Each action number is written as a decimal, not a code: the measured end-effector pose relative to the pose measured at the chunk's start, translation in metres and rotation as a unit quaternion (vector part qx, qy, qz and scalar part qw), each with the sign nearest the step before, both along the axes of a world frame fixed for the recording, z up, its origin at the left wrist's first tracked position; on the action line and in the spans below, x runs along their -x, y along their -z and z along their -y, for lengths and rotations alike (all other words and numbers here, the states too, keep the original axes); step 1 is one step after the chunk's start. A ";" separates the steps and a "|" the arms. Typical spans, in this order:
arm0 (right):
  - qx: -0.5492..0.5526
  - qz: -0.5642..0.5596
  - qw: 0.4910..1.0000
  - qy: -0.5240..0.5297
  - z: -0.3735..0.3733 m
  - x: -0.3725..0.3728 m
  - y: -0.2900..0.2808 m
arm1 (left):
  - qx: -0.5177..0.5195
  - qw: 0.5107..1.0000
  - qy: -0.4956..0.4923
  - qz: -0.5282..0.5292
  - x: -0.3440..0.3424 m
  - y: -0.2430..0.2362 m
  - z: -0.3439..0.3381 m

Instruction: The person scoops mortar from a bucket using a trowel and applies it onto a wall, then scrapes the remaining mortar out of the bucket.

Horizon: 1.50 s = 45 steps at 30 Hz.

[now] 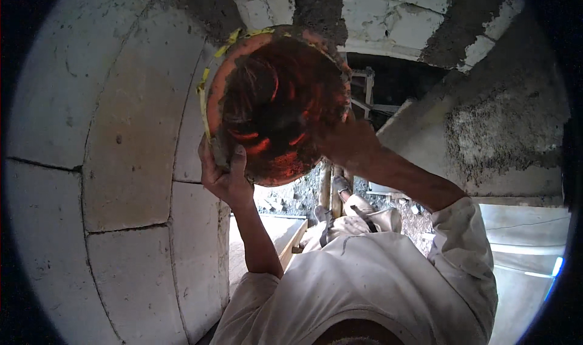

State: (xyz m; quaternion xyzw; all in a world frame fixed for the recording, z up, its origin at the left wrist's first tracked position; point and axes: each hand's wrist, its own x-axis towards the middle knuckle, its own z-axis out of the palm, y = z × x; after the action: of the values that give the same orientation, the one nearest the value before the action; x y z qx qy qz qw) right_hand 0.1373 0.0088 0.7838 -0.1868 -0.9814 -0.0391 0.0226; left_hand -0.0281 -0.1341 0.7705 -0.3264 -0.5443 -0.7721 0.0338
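Observation:
An orange bucket is tilted so that its dark mouth shows. Grey mortar residue coats its rim and inside, and ragged yellow strips cling to its left edge. My left hand grips the lower left rim, its thumb lying over the edge. Against the bucket's lower right side is my right hand. Shadow swallows its fingers, so I cannot make out whether they grip the rim or reach inside.
A pale block wall rises on the left. Blocks with wet-looking mortar run across the top. At right stands a mortar-smeared slab. Far below, my feet are by wooden poles, with rubble on the ground.

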 end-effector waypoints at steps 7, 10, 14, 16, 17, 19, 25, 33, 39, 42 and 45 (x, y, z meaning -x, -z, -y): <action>-0.034 -0.085 0.993 0.068 -0.005 -0.001 0.018 | -0.006 1.000 0.024 -0.001 -0.007 -0.002 -0.011; 0.096 0.022 0.994 -0.043 -0.009 -0.007 0.030 | 0.001 0.999 0.026 -0.030 -0.003 0.001 -0.009; 0.245 -0.076 0.959 0.123 -0.013 0.000 -0.013 | 0.034 0.998 0.030 -0.037 -0.014 -0.007 -0.007; 0.228 -0.047 0.966 0.114 -0.009 0.001 -0.008 | 0.042 0.997 0.029 -0.064 -0.016 -0.010 -0.006; 0.224 -0.051 0.966 0.116 -0.011 -0.001 0.012 | 0.051 0.996 0.019 -0.073 -0.016 -0.011 -0.006; -0.059 -0.225 0.965 -0.125 -0.010 -0.007 0.047 | 0.060 0.995 0.012 -0.083 -0.018 -0.012 -0.009; 0.159 -0.255 0.946 -0.120 -0.045 -0.018 0.022 | 0.090 0.984 -0.032 -0.151 -0.019 -0.017 -0.006; 0.883 -0.055 0.427 0.185 -0.030 -0.053 0.029 | 0.101 0.958 0.100 -0.249 -0.026 -0.033 -0.006; 0.975 -0.062 0.179 0.115 -0.008 -0.078 0.074 | 0.155 0.946 0.201 -0.199 -0.034 -0.031 -0.013; 0.975 -0.071 0.139 0.157 0.010 -0.072 0.082 | 0.151 0.942 0.249 -0.169 -0.034 -0.020 -0.012; 0.983 -0.069 0.139 0.102 0.019 -0.073 0.105 | 0.153 0.944 0.278 -0.092 -0.029 -0.006 -0.016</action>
State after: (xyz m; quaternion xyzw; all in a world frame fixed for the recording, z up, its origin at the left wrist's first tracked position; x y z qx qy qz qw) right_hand 0.2100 -0.0098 0.6790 -0.1512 -0.1546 0.9693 -0.1167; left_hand 0.0014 -0.1184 0.7765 -0.5354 -0.5379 -0.6249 -0.1832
